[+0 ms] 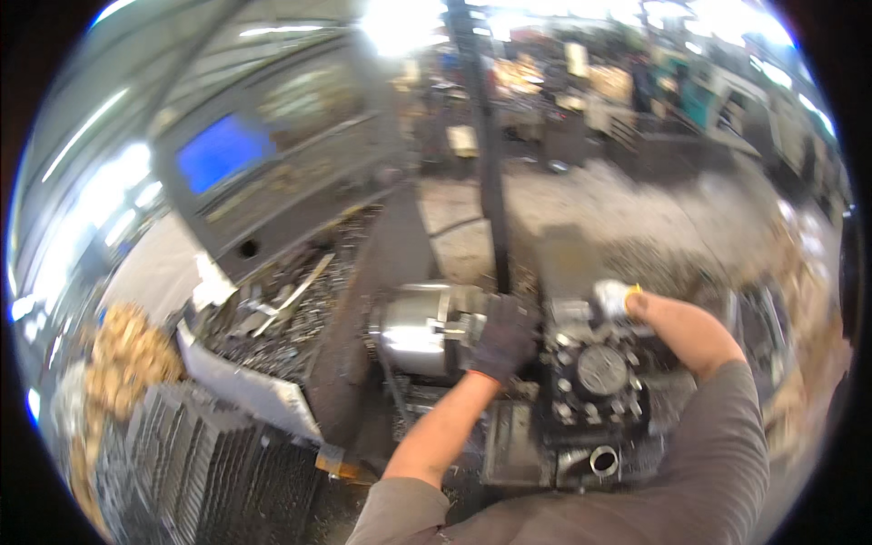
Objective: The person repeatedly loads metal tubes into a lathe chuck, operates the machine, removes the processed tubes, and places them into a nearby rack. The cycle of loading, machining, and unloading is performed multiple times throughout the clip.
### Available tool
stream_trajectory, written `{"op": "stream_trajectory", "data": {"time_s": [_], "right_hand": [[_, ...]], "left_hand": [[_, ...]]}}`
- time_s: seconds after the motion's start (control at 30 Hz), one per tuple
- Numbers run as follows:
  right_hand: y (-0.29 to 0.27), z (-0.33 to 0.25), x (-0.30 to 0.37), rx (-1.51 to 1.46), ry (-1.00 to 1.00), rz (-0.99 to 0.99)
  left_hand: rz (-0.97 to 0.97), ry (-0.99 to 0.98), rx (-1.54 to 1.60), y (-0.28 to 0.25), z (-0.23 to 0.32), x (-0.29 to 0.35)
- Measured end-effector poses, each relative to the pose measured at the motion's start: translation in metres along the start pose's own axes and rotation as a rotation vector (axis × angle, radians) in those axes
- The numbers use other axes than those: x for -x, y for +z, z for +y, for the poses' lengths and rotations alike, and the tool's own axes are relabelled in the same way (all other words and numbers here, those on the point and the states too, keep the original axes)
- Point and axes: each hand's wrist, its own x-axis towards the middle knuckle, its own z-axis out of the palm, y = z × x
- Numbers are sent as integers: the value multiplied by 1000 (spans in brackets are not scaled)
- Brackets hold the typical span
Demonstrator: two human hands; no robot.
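Note:
A shiny steel lathe chuck (413, 331) sits in the middle, its jaws toward the right. My left hand (504, 338), in a dark glove with an orange cuff, is at the jaws; its fingers are blurred, and whatever lies under them is hidden. To the right is a dark tool turret (601, 371) with a round centre plate and several bolts and holders around it. At the far side of the turret is my right hand (615, 297), in a white glove with a yellow cuff. Its fingers are too small and smeared to make out.
Metal shavings and a pale strip (295, 295) fill the chip tray left of the chuck. A control panel with a blue screen (221, 153) stands beyond. Stacked dark plates (195, 454) are at lower left. A dark upright post (490, 182) rises behind the chuck.

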Motion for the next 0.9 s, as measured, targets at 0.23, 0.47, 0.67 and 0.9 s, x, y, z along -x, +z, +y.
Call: {"op": "stream_trajectory", "data": {"time_s": [0.23,0.47,0.67,0.9], "right_hand": [[69,-35,194,-694,421,1145],[390,-141,372,-1171,1382,527],[373,-155,385,-912,1258,684],[110,-226,236,-682,106,634]], "left_hand": [[-19,81,-131,4,-4,13],[-57,-241,-555,-68,-39,83],[-195,-241,-462,-98,-84,47],[-802,-438,-252,-137,-86,-22]]}}
